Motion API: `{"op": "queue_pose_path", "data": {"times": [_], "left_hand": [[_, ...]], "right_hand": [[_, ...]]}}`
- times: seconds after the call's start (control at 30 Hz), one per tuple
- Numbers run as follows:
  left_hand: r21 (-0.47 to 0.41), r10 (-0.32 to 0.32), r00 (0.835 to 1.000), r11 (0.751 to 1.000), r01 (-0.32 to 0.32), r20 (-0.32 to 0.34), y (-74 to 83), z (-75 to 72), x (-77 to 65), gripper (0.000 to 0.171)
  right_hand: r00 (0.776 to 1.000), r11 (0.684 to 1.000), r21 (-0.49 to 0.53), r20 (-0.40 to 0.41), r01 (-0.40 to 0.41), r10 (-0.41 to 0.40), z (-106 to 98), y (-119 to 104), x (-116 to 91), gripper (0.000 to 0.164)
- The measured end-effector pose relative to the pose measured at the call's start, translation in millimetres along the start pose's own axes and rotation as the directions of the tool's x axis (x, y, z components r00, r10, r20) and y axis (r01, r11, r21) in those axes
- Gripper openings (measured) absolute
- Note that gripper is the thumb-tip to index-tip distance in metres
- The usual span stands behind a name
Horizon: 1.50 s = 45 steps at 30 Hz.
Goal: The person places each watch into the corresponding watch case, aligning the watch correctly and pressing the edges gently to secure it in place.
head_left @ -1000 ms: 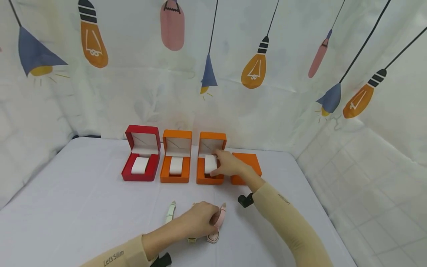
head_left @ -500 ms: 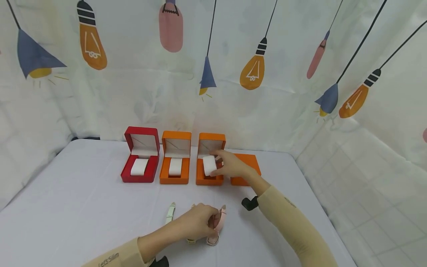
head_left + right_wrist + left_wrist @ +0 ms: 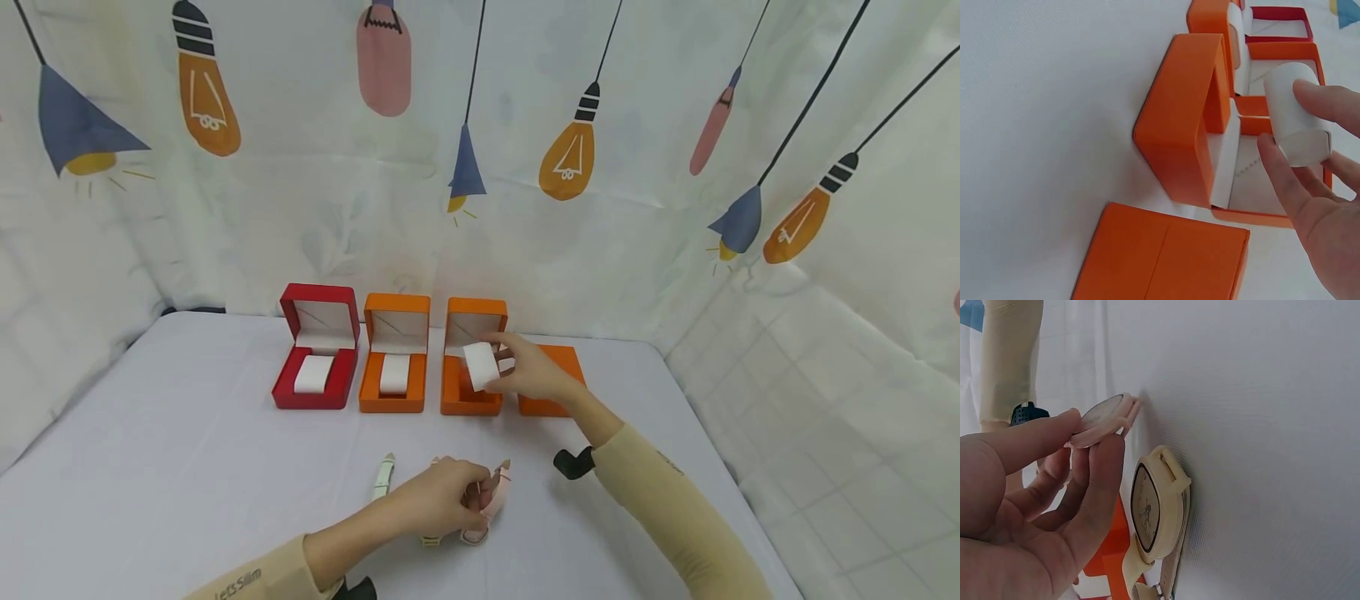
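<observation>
My right hand [image 3: 528, 367] pinches a white watch cushion [image 3: 1294, 112] by its sides, tilted above the right-hand open orange watch box [image 3: 471, 404]. That box's compartment shows bare in the right wrist view. Lower down, my left hand [image 3: 442, 500] pinches a pink watch [image 3: 1102, 419] between thumb and fingers near its dial; its strap points away. Just under it in the left wrist view lies a cream-yellow watch [image 3: 1159, 506], mostly hidden by the hand in the head view. A pale green watch strap [image 3: 383, 477] shows left of the left hand.
A red watch box [image 3: 311, 400] and another orange watch box [image 3: 392, 404] stand open at the left, each with a white cushion inside. A closed orange box [image 3: 558, 362] sits at the right, partly behind the right hand. White cloth [image 3: 187, 467] covers the table.
My right hand has lifted the white cushion out of the orange box and tilted it. The left hand keeps its hold on the pink watch, which has shifted slightly.
</observation>
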<state>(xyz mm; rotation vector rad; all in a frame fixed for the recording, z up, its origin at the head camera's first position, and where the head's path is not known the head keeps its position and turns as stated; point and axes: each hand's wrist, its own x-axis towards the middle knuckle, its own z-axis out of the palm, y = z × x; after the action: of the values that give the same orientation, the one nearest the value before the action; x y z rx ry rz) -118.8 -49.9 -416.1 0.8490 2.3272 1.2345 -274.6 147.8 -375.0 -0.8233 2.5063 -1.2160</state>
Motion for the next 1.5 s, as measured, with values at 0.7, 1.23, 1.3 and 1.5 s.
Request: {"op": "queue_pose_path", "data": {"times": [0.7,1.23,1.3,1.5], "left_hand": [[-0.168,-0.050,0.993,0.985,0.030,-0.111,-8.2,-30.8,-7.7,0.015],[-0.287,-0.148,0.950,0.956,0.066,-0.275,-15.7,-55.2,-9.9,0.020],[-0.287,-0.157,0.945,0.955,0.072,-0.286,-17.4,-57.2,-9.1,0.020],[-0.337,-0.187,0.940,0.938,0.084,-0.285,-23.1,-66.1,-6.1,0.022]], "right_hand": [[0.993,0.999,0.027,-0.114,0.020,-0.017,-4.2,-4.8,-23.9,0.079],[0.989,0.998,0.004,-0.132,0.067,-0.066,-0.8,-1.6,-40.3,0.078],[0.991,0.998,0.010,-0.118,0.064,-0.062,1.6,-0.4,-42.0,0.078],[0.994,0.992,0.072,-0.050,0.101,-0.098,7.9,5.1,-45.8,0.077]]}}
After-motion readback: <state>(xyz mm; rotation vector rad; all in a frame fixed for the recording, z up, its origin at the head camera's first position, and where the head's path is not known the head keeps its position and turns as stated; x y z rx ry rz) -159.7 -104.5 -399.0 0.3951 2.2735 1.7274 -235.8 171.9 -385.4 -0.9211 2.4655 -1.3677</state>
